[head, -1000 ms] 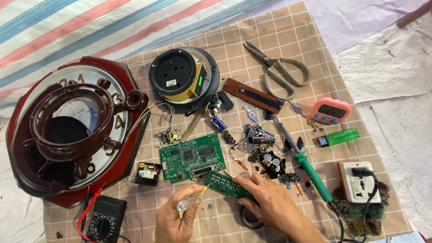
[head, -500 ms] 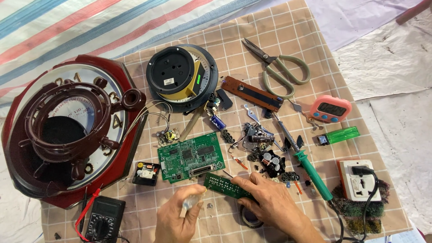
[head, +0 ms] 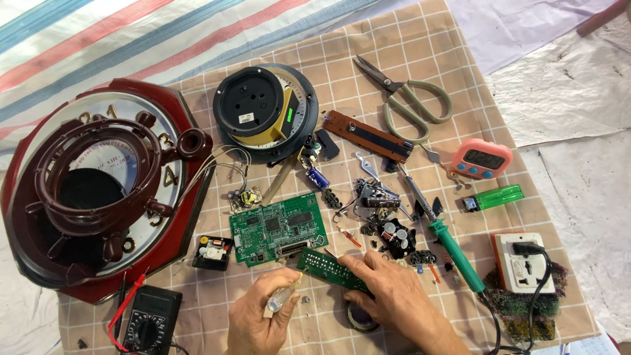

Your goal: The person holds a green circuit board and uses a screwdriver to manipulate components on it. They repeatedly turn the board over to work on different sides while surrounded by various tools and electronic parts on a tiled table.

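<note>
Clock parts, tools and electronics spread over a checked cloth.

A dark red clock case (head: pixel 98 197) with a white dial lies at the left, and a round black clock movement (head: pixel 263 112) sits just beside it on the checked cloth (head: pixel 407 59). Scissors (head: pixel 407 98) with grey-green handles lie at the upper right, near a brown strip board (head: pixel 368 136). A pink digital timer (head: pixel 481 160) sits above a green lighter (head: pixel 494 197). A large green circuit board (head: pixel 279 227) lies in the middle, with a green-handled soldering iron (head: pixel 450 246) to its right. A white power socket (head: pixel 524 263) rests at the right edge; a black multimeter (head: pixel 148 319) lies at the lower left.
</note>
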